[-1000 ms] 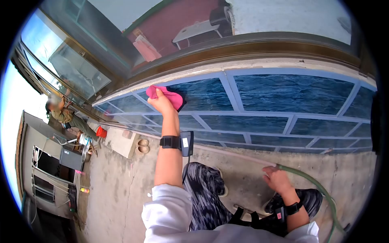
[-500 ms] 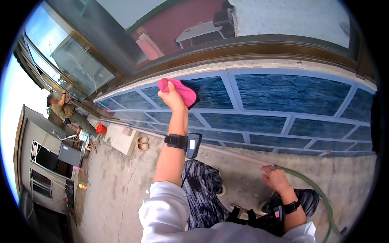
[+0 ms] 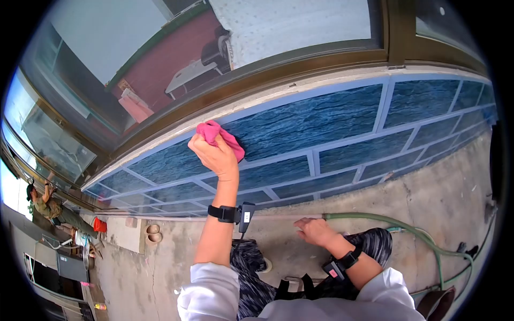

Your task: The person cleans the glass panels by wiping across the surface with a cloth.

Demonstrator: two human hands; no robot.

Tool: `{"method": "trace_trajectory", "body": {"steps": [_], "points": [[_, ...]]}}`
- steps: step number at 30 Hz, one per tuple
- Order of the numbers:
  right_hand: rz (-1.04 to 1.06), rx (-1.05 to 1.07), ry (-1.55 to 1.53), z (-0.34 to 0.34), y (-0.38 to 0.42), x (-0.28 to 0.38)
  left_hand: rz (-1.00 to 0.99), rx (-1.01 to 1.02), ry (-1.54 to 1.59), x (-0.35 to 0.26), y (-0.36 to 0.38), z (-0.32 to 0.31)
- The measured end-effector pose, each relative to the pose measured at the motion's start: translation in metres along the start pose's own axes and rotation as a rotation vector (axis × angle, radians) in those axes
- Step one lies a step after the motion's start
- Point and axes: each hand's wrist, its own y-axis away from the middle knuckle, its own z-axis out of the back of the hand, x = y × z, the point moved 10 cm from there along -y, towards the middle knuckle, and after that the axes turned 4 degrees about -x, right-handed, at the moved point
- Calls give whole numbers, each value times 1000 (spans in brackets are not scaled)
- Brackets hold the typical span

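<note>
Pink cloth (image 3: 233,144) is up against the top row of blue tiles (image 3: 321,117), just under the pale sill (image 3: 321,81), bunched in the person's left hand (image 3: 216,157).

Lettering: white label (image 3: 247,216) on the black left wrist unit (image 3: 246,206), marks too small for me to read. Pink label (image 3: 333,273) on the right wrist unit (image 3: 337,267), print also illegible from here.

Pose: left arm stretched forward to the wall, elbow nearly straight, white sleeve (image 3: 211,286) pushed up the arm. Left hand's fingers are curled firmly round a fold of the cloth; the rest of it spreads out beside the hand, to the right.

Right arm bent, forearm angled across the patterned trousers (image 3: 372,247) near the knee. Right hand (image 3: 317,231) is loosely spread, fingers slightly bent, gripping nothing that I can see. It is right by the hose (image 3: 364,215), which runs pinkish on one side and green on the other; can't tell whether they touch.

Around: brown window frame (image 3: 396,32) above the sill, concrete ground (image 3: 176,278) below. Off left, pair of shoes (image 3: 153,235), then a red bucket (image 3: 99,224). Beyond it, another person (image 3: 48,207) stands by the glazing, arm bent up.
</note>
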Motion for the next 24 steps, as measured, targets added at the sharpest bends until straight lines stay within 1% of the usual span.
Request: {"method": "trace_trajectory", "body": {"steps": [1,4,5,7,9,11,13,16,17,19,21,22,24], "points": [[-2,-7,-14,1,0,-1,-49,-8,7,-13,2,-6],[-3,8,-8,-3,-1,-10,-305,140,23,-69,3,-22],[-17,18,15,-6,-3,-13,-433,196,-1,-79,6,-27],[22,3,5,-8,-2,-9,-503,297,-11,-77,2,-24],[48,-31,-8,-4,0,-7,-452,222,-83,-45,-9,-7],[63,-47,-30,-2,0,-1,-215,146,-200,7,-25,13],[77,-53,-43,2,1,2,-193,117,-199,9,-28,18],[73,-16,-33,-2,3,2,-316,141,-132,-27,-20,5],[55,4,-23,-5,0,-1,-367,118,-109,-41,-15,0],[44,-5,-28,-2,0,2,-443,130,-78,-63,-8,-7],[29,-22,-27,2,-4,2,-622,223,-46,-84,6,-16],[63,-40,-32,4,-3,5,-665,237,-39,-81,8,-15],[86,-75,-33,11,-1,3,-638,276,-86,-56,6,-10]]}}
